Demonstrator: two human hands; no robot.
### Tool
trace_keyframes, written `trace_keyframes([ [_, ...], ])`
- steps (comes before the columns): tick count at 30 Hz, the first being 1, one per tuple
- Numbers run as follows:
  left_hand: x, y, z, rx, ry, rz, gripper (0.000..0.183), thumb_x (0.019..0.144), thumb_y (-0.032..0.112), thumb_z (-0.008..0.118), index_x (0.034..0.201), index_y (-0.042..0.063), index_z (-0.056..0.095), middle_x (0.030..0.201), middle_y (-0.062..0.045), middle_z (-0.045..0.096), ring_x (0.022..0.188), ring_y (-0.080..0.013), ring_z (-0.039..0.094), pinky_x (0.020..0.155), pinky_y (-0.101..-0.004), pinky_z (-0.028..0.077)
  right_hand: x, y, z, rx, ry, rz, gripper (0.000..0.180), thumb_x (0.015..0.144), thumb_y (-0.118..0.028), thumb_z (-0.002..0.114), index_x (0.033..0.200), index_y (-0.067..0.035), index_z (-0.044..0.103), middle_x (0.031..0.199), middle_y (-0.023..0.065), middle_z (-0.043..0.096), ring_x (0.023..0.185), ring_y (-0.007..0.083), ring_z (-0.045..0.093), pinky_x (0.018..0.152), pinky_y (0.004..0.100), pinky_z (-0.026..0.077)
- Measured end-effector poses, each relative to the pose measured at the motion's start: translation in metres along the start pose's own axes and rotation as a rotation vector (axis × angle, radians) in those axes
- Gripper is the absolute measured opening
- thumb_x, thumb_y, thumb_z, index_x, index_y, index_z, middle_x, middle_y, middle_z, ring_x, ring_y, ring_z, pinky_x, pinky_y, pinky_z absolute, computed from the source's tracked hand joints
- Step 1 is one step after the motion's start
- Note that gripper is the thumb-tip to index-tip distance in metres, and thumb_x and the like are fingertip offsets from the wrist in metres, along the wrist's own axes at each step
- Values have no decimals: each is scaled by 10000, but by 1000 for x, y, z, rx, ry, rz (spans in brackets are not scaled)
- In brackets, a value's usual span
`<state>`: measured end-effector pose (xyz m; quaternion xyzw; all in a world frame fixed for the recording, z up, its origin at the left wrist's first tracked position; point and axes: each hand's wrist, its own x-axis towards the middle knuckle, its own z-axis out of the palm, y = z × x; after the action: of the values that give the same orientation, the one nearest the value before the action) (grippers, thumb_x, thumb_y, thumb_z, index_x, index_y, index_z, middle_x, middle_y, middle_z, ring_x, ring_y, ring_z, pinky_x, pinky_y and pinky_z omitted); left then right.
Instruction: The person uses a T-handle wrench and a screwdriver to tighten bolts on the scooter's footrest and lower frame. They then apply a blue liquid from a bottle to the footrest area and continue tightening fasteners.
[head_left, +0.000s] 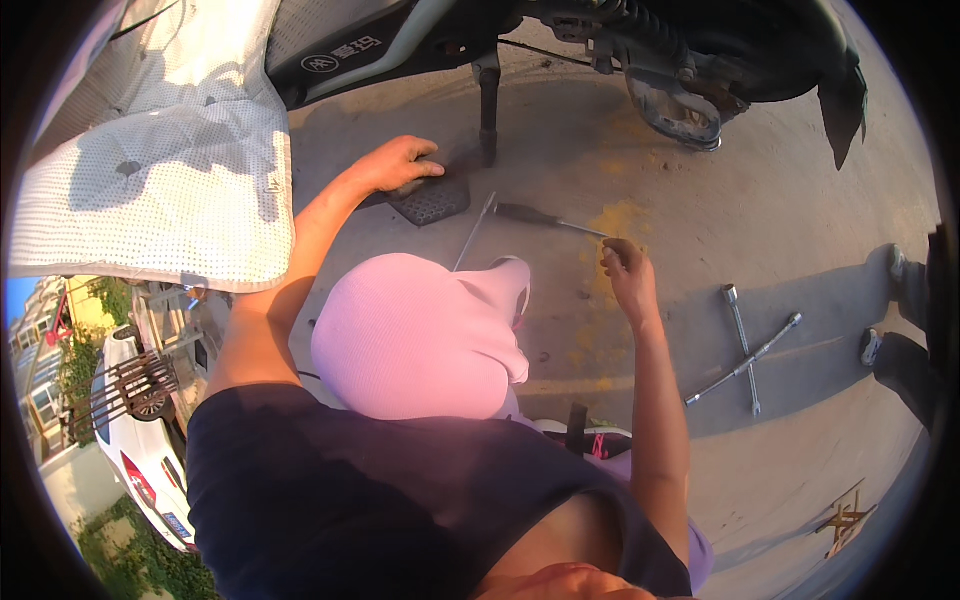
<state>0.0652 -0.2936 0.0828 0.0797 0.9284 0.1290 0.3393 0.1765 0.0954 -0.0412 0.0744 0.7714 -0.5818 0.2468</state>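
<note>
My left hand (409, 165) is over a black textured pedal-like pad (431, 204), below the electric scooter (450, 45). Its fingers are bent near a dark blurred part, and whether they grip it cannot be told. My right hand (628, 270) pinches the metal shaft end of a screwdriver (529, 215), whose black handle points left towards the pad. Between the pad and that handle, a thin metal rod (476, 229) slants down to my knee, which hides its lower end. My knee, in pink trousers (412, 337), is bent below both hands.
A four-way lug wrench (746, 364) lies on the ground at right. Beyond it stands another person (911, 360), partly visible. A small wooden stool (847, 517) is at lower right. A quilted silver cover (172, 180) hangs at left, with a parked white car (135, 442) behind me.
</note>
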Motion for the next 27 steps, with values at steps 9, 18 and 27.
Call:
trace_keyframes([
  [9, 74, 205, -4, -285, -229, 378, 482, 892, 422, 631, 1031, -39, 650, 869, -111, 667, 831, -185, 602, 760, -333, 462, -23, -60, 7, 570, 55, -119, 495, 948, -283, 597, 1249, 87, 464, 1104, 168, 608, 974, 224, 633, 863, 342, 521],
  [18, 86, 246, -42, -354, -35, 536, 502, 892, 389, 650, 1238, 30, 595, 1206, -107, 622, 1150, -228, 558, 1005, -343, 413, -32, -29, -131, 985, 299, 93, 397, 959, -188, 493, 1174, 145, 466, 1042, 231, 637, 916, 308, 682, 763, 431, 606],
  [27, 98, 237, -28, -814, -161, 330, 434, 858, 259, 720, 1174, 2, 568, 1026, -70, 650, 874, -160, 662, 778, -305, 531, -19, -16, -160, 1357, 246, 207, 233, 957, -191, 492, 1089, -2, 463, 886, 178, 637, 624, 252, 665, 534, 333, 614],
])
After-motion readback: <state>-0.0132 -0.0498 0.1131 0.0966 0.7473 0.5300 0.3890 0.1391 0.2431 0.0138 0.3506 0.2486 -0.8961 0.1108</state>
